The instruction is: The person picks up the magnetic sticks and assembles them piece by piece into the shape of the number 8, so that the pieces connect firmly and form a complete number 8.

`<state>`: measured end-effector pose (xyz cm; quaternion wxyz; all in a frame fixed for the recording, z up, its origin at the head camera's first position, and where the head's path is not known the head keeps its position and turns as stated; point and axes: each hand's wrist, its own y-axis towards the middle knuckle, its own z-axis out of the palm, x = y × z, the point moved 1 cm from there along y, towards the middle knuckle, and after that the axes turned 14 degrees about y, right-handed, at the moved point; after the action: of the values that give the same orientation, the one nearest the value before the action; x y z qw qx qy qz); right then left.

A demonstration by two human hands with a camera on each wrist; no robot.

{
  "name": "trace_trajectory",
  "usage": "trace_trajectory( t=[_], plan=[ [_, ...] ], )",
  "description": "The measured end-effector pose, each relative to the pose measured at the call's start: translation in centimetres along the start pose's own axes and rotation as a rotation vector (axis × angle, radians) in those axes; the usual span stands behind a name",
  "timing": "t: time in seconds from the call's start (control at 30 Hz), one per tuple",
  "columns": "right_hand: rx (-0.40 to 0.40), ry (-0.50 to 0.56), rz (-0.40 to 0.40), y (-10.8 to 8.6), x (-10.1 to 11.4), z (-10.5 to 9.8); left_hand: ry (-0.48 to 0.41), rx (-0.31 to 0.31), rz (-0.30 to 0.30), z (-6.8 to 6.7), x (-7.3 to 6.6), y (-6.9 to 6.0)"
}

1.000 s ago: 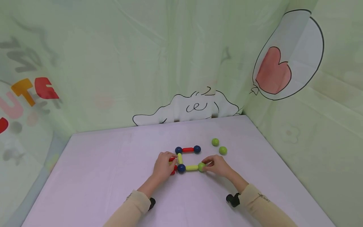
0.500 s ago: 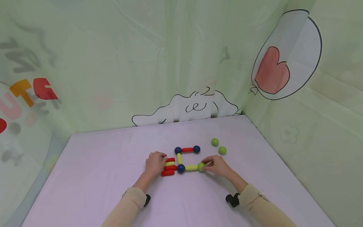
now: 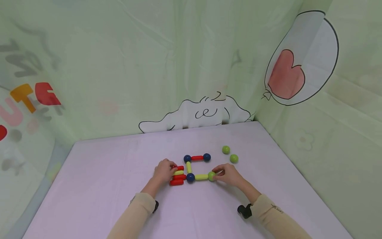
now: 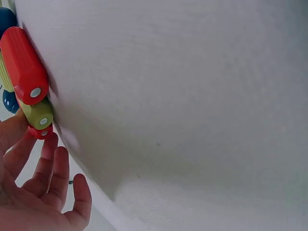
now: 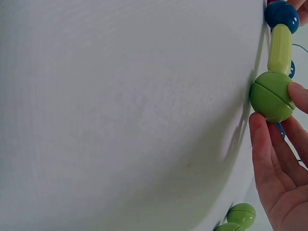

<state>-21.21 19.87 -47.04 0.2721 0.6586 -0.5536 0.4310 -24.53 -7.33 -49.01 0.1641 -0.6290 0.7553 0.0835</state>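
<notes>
Magnetic rods and balls lie joined on the table. My right hand (image 3: 229, 174) pinches a green magnetic ball (image 5: 273, 96) between thumb and fingers. A yellow rod (image 3: 201, 177) links that ball to a dark blue ball (image 3: 190, 178). Left of the blue ball lies a row of red and yellow rods, the nearest one red (image 3: 176, 182). My left hand (image 3: 163, 171) is at the row's left end, its thumb and fingertips around the farthest red rod (image 4: 44, 133). Beside that rod is a yellow rod (image 4: 38, 114); the thumb hides part of the row.
Behind, another yellow rod (image 3: 189, 167) runs up to a dark blue ball (image 3: 187, 158), which a red rod (image 3: 197, 158) joins to a second blue ball (image 3: 207, 157). Two loose green balls, one farther (image 3: 225, 149) and one nearer (image 3: 234, 158), lie at the right on the table (image 3: 113, 186).
My left hand has moved left, from beside the blue ball to the left end of the rod row, uncovering the rods. My right hand stays on the green ball.
</notes>
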Motion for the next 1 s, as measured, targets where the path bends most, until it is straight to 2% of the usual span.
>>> trace_trajectory(
  t=[0.27, 0.47, 0.67, 0.8, 1.0],
  plan=[
    [0.006, 0.005, -0.015, 0.1, -0.3, 0.1, -0.132, 0.015, -0.015, -0.4, -0.2, 0.0],
    [-0.012, 0.008, -0.005, 0.1, -0.2, 0.2, -0.155, -0.014, -0.04, -1.1, -0.9, -0.1],
    [-0.051, 0.012, 0.018, 0.0, -0.3, 0.3, -0.223, -0.044, -0.044, -1.5, -2.4, -0.1],
    [-0.063, 0.013, 0.034, 0.0, -0.2, 0.4, -0.24, -0.069, -0.012, -1.7, -3.6, 0.2],
    [-0.073, 0.018, 0.068, -0.2, 0.0, 0.4, -0.259, -0.042, 0.012, -1.3, -5.8, 0.9]
  ],
)
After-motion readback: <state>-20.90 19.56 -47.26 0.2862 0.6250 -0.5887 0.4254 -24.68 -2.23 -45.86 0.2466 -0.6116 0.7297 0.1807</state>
